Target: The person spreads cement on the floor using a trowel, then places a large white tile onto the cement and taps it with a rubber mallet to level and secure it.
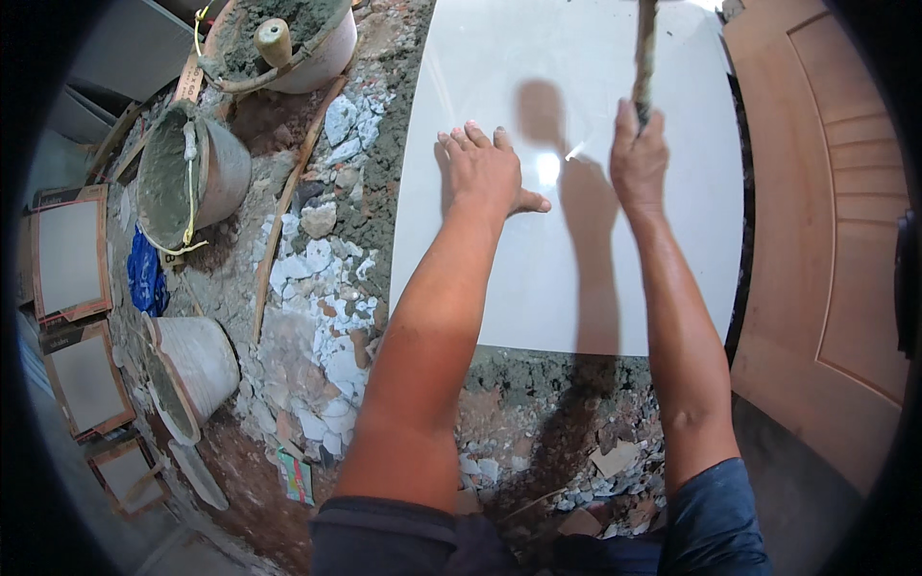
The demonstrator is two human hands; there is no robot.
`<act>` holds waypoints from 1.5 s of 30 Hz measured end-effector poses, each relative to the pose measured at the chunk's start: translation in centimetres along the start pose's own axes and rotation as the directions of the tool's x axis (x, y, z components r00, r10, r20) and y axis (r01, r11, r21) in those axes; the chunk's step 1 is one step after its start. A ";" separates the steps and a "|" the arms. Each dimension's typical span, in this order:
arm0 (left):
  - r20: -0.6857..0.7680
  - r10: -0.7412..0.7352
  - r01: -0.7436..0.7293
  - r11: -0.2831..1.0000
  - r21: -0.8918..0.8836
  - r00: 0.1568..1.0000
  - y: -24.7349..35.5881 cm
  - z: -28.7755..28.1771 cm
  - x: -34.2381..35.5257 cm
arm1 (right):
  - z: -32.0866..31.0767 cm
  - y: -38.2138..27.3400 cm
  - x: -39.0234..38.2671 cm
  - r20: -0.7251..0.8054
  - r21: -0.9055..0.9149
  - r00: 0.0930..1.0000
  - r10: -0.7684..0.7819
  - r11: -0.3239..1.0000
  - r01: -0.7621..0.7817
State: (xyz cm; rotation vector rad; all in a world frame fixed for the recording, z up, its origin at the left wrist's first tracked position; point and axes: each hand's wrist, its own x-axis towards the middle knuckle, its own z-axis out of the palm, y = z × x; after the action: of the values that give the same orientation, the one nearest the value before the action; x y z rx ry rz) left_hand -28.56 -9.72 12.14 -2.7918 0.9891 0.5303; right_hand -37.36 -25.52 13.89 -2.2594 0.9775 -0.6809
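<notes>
A large glossy white tile (576,269) fills the middle of the view, bedded on grey mortar and rubble. My left hand (480,178) lies on its upper left part, fingers spread and thumb stretched out to the right. My right hand (637,154) is closed round the worn handle of a tool (644,53), held upright over the tile's right side; its top end runs out of view at the upper edge. The shadow of my right arm and the tool falls on the tile between my hands.
Mortar-smeared buckets (216,173) stand at left, one (322,58) holding mortar and a handled tool. Beyond are a blue plastic bag (144,274) and framed boxes (72,250). A wooden stick (288,192) crosses broken rubble (317,259). A wooden panelled door (797,240) borders the tile at right.
</notes>
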 end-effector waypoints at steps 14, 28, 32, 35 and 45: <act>-0.043 0.064 -0.063 0.997 0.033 0.997 -1.1 -0.8 2.8 | 2.3 -0.3 1.7 0.271 -0.097 0.963 0.006 0.995 0.021; -0.054 0.052 -0.050 0.998 0.044 0.997 -1.1 -0.9 2.9 | 1.7 0.9 -1.2 0.187 -0.193 0.979 0.076 0.980 -0.039; -0.034 0.041 -0.040 0.999 0.019 0.999 -1.1 -1.0 2.8 | -4.7 1.1 -2.9 0.410 -0.005 0.837 0.363 0.918 -0.396; -0.012 0.025 -0.025 1.000 -0.011 1.000 -1.3 -1.2 2.8 | -12.5 0.7 -6.2 0.344 -0.191 0.893 0.290 0.953 -0.236; 0.131 -0.045 0.040 0.998 0.043 0.990 1.0 -3.8 1.5 | -30.8 3.4 -21.1 0.284 -0.218 0.860 0.424 0.902 -0.373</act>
State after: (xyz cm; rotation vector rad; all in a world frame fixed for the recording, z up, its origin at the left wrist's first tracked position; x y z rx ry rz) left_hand -27.05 -12.32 15.09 -2.6963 0.9011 0.6718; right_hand -71.55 -20.56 28.55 -2.1036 1.3101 -0.0466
